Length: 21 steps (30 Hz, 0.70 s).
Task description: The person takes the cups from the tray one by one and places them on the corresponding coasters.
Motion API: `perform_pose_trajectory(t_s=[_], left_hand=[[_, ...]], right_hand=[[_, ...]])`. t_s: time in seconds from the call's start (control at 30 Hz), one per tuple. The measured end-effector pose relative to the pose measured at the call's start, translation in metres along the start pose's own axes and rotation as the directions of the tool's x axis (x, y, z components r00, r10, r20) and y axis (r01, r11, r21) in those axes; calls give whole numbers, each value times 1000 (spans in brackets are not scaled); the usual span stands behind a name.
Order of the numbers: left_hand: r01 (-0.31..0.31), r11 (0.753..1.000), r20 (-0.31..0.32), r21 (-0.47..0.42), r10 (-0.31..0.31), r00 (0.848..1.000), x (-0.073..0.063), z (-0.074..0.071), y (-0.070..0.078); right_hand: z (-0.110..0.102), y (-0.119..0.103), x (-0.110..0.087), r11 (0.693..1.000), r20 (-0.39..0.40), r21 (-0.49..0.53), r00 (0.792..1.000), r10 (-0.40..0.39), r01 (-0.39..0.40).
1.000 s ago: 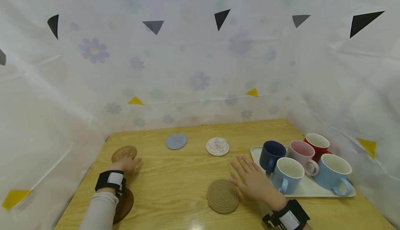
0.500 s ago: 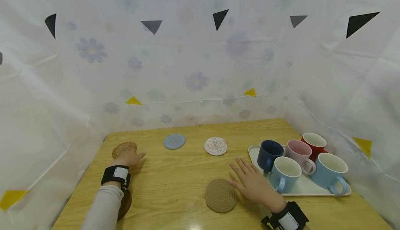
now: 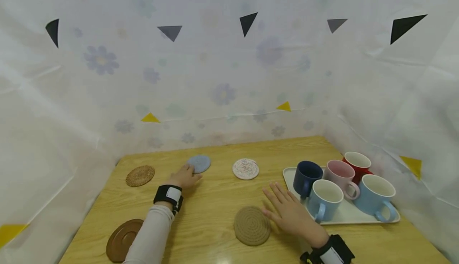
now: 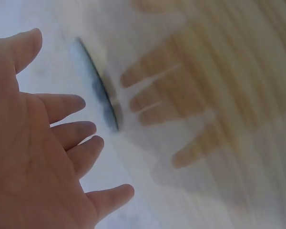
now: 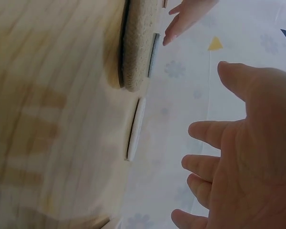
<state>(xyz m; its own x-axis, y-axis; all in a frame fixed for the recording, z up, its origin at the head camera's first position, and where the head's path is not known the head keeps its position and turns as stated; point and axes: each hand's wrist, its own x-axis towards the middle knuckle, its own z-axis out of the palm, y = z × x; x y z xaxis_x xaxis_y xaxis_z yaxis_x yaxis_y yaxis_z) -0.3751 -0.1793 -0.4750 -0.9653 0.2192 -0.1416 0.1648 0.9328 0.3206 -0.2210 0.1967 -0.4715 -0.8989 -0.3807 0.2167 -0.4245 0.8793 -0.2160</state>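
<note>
Coaster of blue-grey colour [image 3: 201,163] is being seen flat on the wooden tabletop [image 3: 206,224], toward the back edge and left of centre. From its matte, thin look, it is being judged light, fairly stiff but a little soft, not slippery and hardly fragile. Its rim is being judged the best place for a pinch, with thumb and finger on opposite edges, because little of the low side is being offered.

Its near-left edge is being overlapped by the left hand [image 3: 182,177] in the head view; in the left wrist view, a gap is being shown between fingertips and coaster, and nothing is being gripped. The right hand [image 3: 291,213] is being held with fingers spread, gripping nothing, between the tan rope coaster [image 3: 252,225] and the tray [image 3: 349,213].

On this pale tray, five mugs are being carried upright: navy [image 3: 307,176], pink [image 3: 340,173], red [image 3: 358,165], smaller light blue [image 3: 324,202] and larger light blue [image 3: 374,196]. No contents are being shown, but their bottoms are being hidden. By the other tabletop positions, a white speckled coaster [image 3: 245,169], a woven brown coaster [image 3: 140,176] and a dark brown disc [image 3: 123,238] are being displayed.
</note>
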Motion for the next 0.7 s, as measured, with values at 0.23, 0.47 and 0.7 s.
perform_pose_trajectory(t_s=[0.23, 0.47, 0.7], left_hand=[[-4, 1000, 41, 20, 3, 999, 0, 11, 17], [0, 1000, 77, 4, 0, 997, -10, 3, 11], [6, 1000, 82, -1, -6, 997, -26, -6, -13]], right_hand=[[3, 1, -3, 1000, 26, 7, 1000, 8, -8], [3, 2, -7, 1000, 28, 8, 999, 16, -16], [5, 3, -4, 1000, 6, -21, 1000, -13, 13]])
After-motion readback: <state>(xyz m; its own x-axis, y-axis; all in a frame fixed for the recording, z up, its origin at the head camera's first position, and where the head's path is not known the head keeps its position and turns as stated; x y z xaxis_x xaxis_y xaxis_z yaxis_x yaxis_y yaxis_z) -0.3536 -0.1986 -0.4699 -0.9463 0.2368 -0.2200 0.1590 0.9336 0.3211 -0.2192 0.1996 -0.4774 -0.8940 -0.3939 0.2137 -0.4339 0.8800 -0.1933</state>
